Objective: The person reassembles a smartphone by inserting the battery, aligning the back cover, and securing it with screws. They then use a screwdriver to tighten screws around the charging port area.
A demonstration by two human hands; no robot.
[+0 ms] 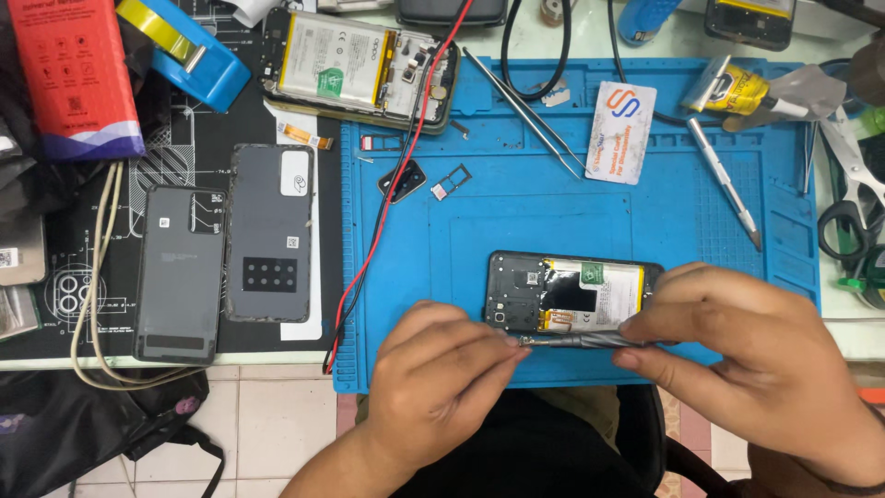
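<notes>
An opened phone [553, 290] lies back-up on the blue work mat [572, 212], its battery and circuit board showing. My left hand [442, 378] and my right hand [747, 350] meet at its near edge. Both pinch a thin metal screwdriver [581, 340] that lies level along that edge. My left fingertips grip its tip end, my right fingers hold its shaft.
A second opened phone [359, 69] lies at the mat's top left, two back covers [267, 231] left of the mat. Tweezers [525, 106], a card [620, 129], a glue tube [737, 88], a SIM tray [450, 182], red and black wires [387, 194], scissors [853, 198] and a tape dispenser [184, 46] lie around.
</notes>
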